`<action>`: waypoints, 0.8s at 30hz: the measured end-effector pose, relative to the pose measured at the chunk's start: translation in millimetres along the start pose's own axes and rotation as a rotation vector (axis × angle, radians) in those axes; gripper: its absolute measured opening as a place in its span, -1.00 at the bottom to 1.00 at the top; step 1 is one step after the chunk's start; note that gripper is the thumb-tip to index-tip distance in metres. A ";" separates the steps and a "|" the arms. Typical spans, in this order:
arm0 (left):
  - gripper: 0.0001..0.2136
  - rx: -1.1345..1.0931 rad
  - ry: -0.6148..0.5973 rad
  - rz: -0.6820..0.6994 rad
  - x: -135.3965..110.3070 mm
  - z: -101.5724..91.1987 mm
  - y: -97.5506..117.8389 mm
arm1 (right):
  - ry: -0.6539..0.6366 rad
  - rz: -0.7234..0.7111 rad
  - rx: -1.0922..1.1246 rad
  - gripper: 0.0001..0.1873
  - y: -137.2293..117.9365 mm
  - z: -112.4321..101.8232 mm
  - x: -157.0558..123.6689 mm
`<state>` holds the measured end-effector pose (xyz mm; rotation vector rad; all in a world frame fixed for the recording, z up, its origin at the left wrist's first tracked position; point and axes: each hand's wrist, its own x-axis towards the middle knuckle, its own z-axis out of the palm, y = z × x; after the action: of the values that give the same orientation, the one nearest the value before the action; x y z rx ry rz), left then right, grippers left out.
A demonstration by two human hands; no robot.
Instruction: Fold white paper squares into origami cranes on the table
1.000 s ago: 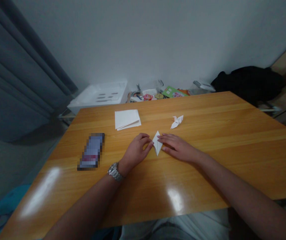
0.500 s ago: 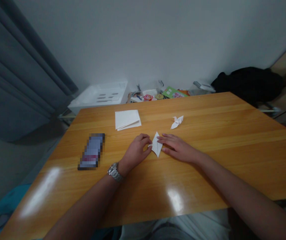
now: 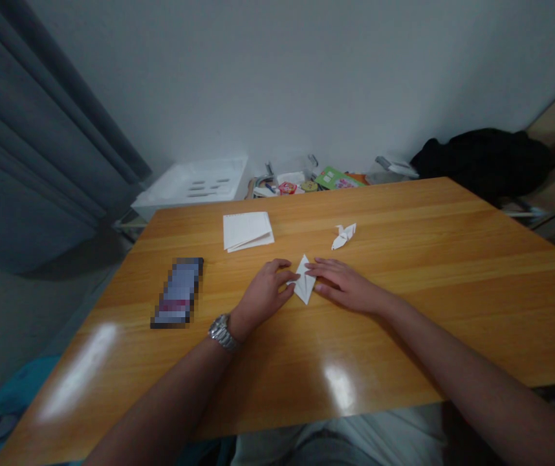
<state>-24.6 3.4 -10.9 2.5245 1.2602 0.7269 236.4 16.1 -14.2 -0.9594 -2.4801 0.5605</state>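
Observation:
A small white folded paper, shaped like a kite with a centre crease, lies on the table between my hands. From its left side, my left hand has thumb and index finger closed on the edge. My right hand rests with fingers stretched out, their tips on the paper's upper right part and the thumb beside its right edge. Just beyond my right hand sits a folded paper bird. A silver watch is on my left wrist.
Folded white sheets lie toward the table's far edge. A phone, blurred into blocks, is on the left of the wooden table. Behind the table are a white plastic tray, a green booklet and a black cloth item.
The left fingers have moved slightly right, farther over the paper's left edge. A fold line on its lower half shows more clearly. The right hand has barely moved.

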 end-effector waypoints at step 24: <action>-0.79 -0.010 -0.008 0.020 1.1 -2.0 3.1 | 0.099 0.038 0.118 -0.80 -9.9 -5.8 2.5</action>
<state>-23.0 2.3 -7.5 2.5329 1.2272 0.7256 232.5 12.3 -3.8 -0.9657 -2.3193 0.6475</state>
